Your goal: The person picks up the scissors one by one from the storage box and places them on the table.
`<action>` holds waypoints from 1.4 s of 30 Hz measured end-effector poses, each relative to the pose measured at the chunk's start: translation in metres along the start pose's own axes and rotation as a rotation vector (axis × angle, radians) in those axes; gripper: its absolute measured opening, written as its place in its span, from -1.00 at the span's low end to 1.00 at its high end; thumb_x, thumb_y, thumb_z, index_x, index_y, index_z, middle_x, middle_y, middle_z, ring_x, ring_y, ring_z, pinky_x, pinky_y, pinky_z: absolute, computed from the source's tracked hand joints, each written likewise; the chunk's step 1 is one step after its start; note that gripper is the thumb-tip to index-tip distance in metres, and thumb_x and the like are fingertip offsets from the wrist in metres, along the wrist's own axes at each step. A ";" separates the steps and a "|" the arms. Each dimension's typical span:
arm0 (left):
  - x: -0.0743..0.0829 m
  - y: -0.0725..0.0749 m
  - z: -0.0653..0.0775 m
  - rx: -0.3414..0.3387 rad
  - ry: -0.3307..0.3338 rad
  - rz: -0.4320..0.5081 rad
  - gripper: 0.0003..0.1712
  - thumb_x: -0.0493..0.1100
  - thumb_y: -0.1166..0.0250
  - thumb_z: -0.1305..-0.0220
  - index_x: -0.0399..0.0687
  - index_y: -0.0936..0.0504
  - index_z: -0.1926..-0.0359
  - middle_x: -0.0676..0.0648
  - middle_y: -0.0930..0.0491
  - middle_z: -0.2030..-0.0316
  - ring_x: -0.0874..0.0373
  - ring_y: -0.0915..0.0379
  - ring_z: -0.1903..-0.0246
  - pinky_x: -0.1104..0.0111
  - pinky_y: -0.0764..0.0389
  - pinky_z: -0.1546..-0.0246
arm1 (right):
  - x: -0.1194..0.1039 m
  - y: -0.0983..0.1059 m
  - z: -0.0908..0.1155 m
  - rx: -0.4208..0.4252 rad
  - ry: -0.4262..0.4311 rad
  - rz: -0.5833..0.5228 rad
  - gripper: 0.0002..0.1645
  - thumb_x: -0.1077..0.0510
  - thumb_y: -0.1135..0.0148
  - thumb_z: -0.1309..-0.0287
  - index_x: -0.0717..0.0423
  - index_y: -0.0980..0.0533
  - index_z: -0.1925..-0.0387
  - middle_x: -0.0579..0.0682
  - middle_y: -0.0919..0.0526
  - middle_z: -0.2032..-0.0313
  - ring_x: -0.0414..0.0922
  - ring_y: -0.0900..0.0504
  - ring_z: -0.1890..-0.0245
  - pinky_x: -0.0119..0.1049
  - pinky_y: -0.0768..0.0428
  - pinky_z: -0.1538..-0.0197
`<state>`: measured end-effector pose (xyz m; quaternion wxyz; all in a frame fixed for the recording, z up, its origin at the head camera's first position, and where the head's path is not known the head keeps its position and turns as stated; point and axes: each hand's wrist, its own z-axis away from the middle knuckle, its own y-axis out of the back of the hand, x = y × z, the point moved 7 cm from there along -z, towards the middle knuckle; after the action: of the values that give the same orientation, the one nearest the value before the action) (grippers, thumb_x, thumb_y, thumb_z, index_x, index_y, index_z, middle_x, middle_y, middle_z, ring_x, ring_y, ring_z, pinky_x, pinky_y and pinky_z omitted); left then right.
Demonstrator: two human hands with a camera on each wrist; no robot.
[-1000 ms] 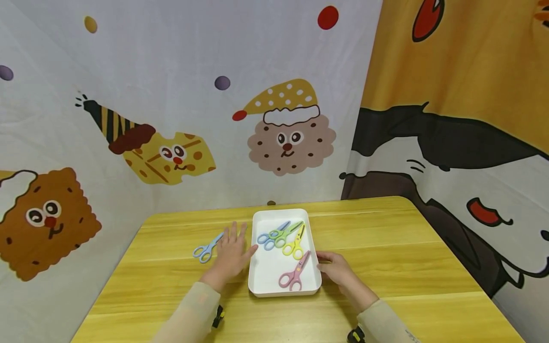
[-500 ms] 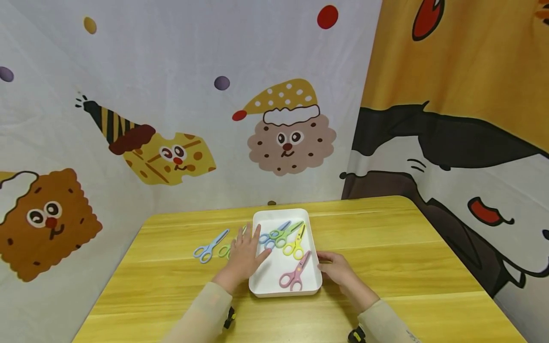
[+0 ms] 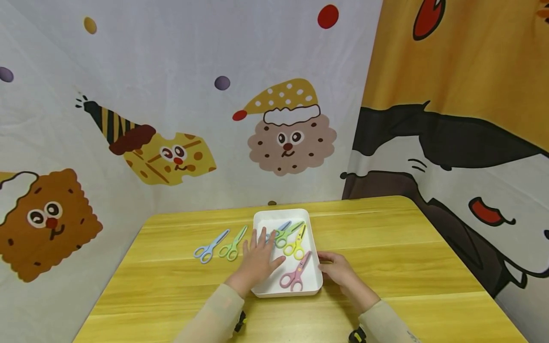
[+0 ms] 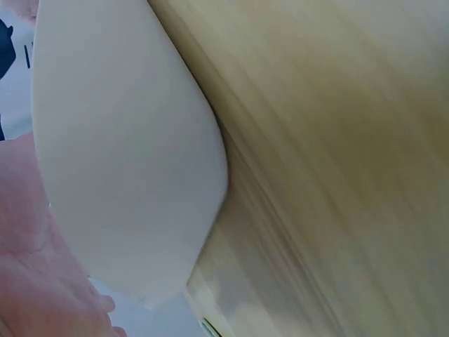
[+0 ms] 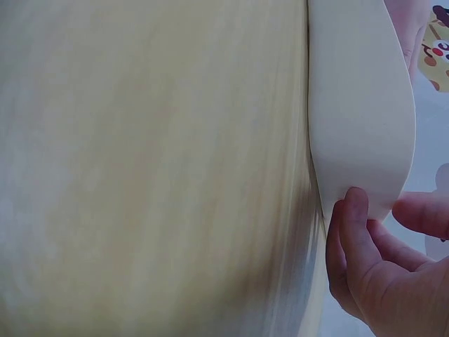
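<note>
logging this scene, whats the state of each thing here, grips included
White tray, upright on table
Outside blue scissors, look closed, left of tray
Outside green scissors, look closed, left of tray
Inside blue scissors, partly hidden, opening unclear
Inside green scissors, look closed
Yellow scissors, look closed, in tray
Pink scissors, look closed, in tray
Left grip, fingers spread over tray
Right grip, holds tray's right side
</note>
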<state>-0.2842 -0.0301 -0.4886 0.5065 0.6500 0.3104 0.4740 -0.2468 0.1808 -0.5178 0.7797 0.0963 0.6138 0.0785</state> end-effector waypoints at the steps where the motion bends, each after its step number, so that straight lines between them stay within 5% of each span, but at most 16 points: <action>1: 0.001 -0.001 0.000 -0.001 0.001 -0.003 -0.08 0.34 0.00 -0.28 0.03 0.06 -0.49 -0.23 0.18 -0.47 -0.28 0.40 -0.44 -0.28 0.20 -0.31 | 0.000 0.000 0.000 0.000 -0.003 -0.002 -0.51 0.44 -0.07 -0.13 0.48 -0.39 -0.13 0.41 -0.47 -0.09 0.06 -0.60 0.10 -0.13 -0.63 0.10; 10: 0.017 -0.009 0.000 -0.035 -0.039 0.014 -0.07 0.32 -0.04 -0.26 -0.02 0.03 -0.48 -0.26 0.15 -0.46 -0.31 0.36 -0.43 -0.25 0.19 -0.32 | 0.001 -0.001 0.001 -0.009 -0.006 -0.034 -0.51 0.45 -0.05 -0.14 0.49 -0.38 -0.14 0.41 -0.47 -0.09 0.06 -0.61 0.11 -0.13 -0.64 0.12; 20: 0.037 -0.022 0.006 -0.078 -0.058 0.050 -0.09 0.31 -0.09 -0.24 -0.04 -0.08 -0.45 -0.27 0.02 -0.43 -0.30 0.11 -0.39 -0.22 -0.11 -0.26 | -0.001 -0.001 0.002 -0.008 -0.004 -0.041 -0.52 0.46 -0.06 -0.11 0.50 -0.39 -0.12 0.41 -0.48 -0.07 0.06 -0.60 0.10 -0.12 -0.64 0.11; 25: 0.041 -0.024 0.008 -0.039 0.002 0.039 -0.13 0.29 -0.16 -0.20 -0.10 -0.23 -0.37 -0.27 -0.16 -0.35 -0.23 -0.08 -0.30 -0.09 -0.34 -0.15 | -0.001 -0.001 0.002 -0.012 -0.006 -0.028 -0.52 0.45 -0.06 -0.12 0.48 -0.39 -0.13 0.41 -0.48 -0.08 0.06 -0.60 0.08 -0.12 -0.64 0.10; 30: 0.044 -0.021 0.012 -0.030 0.089 0.126 -0.11 0.25 -0.29 -0.09 -0.18 -0.31 -0.31 -0.28 -0.26 -0.24 -0.18 -0.15 -0.21 -0.06 -0.44 -0.02 | 0.000 -0.001 0.001 -0.004 -0.005 -0.026 -0.52 0.45 -0.06 -0.11 0.48 -0.40 -0.12 0.41 -0.48 -0.08 0.07 -0.59 0.08 -0.12 -0.64 0.11; 37: 0.049 -0.021 0.015 -0.059 0.152 0.168 -0.13 0.24 -0.48 0.19 -0.23 -0.46 -0.04 -0.20 -0.33 0.11 -0.05 -0.26 0.13 0.10 -0.53 0.28 | 0.000 -0.001 0.000 -0.002 0.002 -0.045 -0.52 0.47 -0.05 -0.10 0.50 -0.40 -0.11 0.39 -0.51 -0.04 0.07 -0.59 0.09 -0.12 -0.64 0.10; 42: 0.052 -0.025 0.015 -0.103 0.174 0.165 -0.12 0.21 -0.55 0.32 -0.26 -0.47 0.04 -0.20 -0.31 0.15 -0.07 -0.26 0.15 0.08 -0.53 0.28 | 0.001 -0.001 0.001 0.002 0.003 -0.044 -0.53 0.47 -0.05 -0.09 0.50 -0.41 -0.10 0.39 -0.51 -0.04 0.05 -0.60 0.11 -0.12 -0.64 0.10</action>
<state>-0.2496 0.0175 -0.4972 0.4695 0.6030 0.2737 0.5840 -0.2462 0.1797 -0.5185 0.7801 0.0832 0.6171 0.0608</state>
